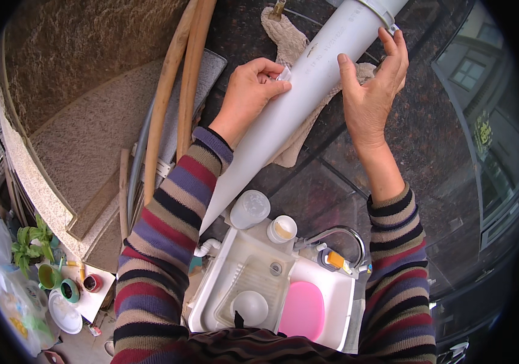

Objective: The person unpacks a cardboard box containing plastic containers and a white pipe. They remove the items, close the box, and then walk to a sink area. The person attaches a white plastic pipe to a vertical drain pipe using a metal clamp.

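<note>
A thick white plastic pipe [308, 73] slants from lower left to upper right in front of a dark speckled stone wall. On its left side my left hand [248, 94] pinches a small piece of clear, whitish plastic [284, 74] between thumb and fingertips, close against the pipe. My right hand [372, 97] is raised at the pipe's right side, its thumb and fingers apart and nothing held. Its fingertips are by the white pipe clamp [378, 11] near the top. A beige cloth [287, 39] hangs behind the pipe, partly hidden by it.
Below stands a white sink [347, 303] with a curved tap [353, 233], a pink basin [305, 309] and a white bowl [250, 307]. A translucent tub [250, 209] is behind it. Wooden poles [171, 91] lean at left. Cups and a plant [30, 246] stand lower left.
</note>
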{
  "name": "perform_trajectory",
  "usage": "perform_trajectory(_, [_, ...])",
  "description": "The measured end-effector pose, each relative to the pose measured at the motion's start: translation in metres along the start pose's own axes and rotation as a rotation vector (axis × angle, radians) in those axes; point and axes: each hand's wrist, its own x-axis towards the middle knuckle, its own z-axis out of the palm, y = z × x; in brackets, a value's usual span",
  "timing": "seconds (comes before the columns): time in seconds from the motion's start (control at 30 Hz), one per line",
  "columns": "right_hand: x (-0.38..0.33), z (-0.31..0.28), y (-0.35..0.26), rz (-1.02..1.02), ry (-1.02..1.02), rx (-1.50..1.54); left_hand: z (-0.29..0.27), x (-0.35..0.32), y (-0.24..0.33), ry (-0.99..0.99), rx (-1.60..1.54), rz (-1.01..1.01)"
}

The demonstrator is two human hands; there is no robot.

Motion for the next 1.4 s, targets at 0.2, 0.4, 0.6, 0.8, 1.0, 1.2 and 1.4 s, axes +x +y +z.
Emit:
perform_trajectory(0.2, [-0.03, 0.015, 0.005, 0.621, -0.198, 0.456, -0.003, 0.014, 0.006, -0.057, -0.045, 0.004])
perform_trajectory(0.4, [-0.024, 0.027, -0.003, 0.649, -0.267, 0.756, 0.003, 0.019, 0.006, -0.05, -0.111, -0.025])
perform_trajectory(0.6, [-0.022, 0.031, -0.013, 0.68, -0.237, 0.659, 0.004, 0.02, 0.014, -0.01, -0.071, -0.007])
perform_trajectory(0.8, [-0.021, 0.027, -0.011, 0.686, -0.249, 0.682, 0.01, 0.05, 0.037, 0.013, -0.124, 0.112])
perform_trajectory(1.0, [-0.002, 0.013, -0.002, 0.674, -0.242, 0.757, 0.03, 0.081, 0.068, 0.018, -0.001, 0.18])
perform_trajectory(1.2, [0.036, -0.022, 0.005, -0.202, 0.021, -0.025, 0.02, 0.065, 0.058, 0.15, -0.163, 0.087])
perform_trajectory(1.4, [0.082, 0.018, 0.016, -0.718, -0.177, -0.485, 0.017, 0.051, 0.05, 0.172, -0.22, 0.029])
